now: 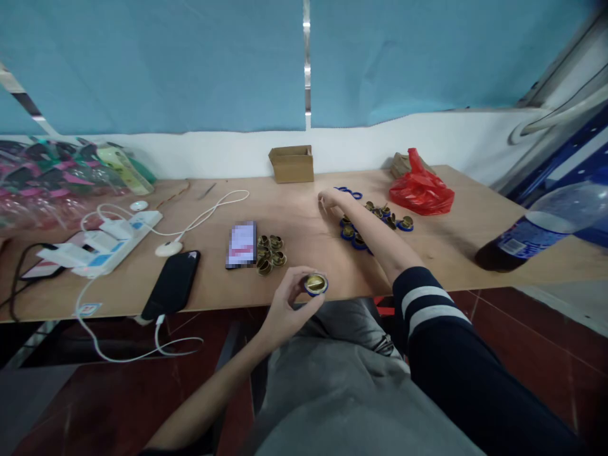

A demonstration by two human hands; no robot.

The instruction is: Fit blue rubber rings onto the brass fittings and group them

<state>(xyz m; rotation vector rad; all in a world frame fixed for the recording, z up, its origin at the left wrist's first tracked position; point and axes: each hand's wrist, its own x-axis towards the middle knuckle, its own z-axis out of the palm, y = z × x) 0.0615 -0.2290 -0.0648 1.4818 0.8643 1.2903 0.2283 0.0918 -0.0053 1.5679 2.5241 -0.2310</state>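
Observation:
Near the table's front edge, my left hand [293, 299] grips a round gold-coloured metal piece with a blue rim [316, 284] between thumb and fingers. My right hand [333, 200] is stretched out over the table, its fingers drawn together; whatever may be in them is hidden. Just beyond it lie several blue rings [350, 192]. Partly behind my right forearm is a group of gold pieces with blue rims [377, 210]. A cluster of gold metal pieces without visible blue rims [270, 252] sits left of centre, beside a lit phone [241, 244].
A small open cardboard box [293, 166] stands by the wall. To the right are a red plastic bag [422, 190] and a large bottle of dark drink [513, 244]. A power strip [124, 240], white cables, a black phone [171, 285] and clear bottles [57, 196] occupy the left.

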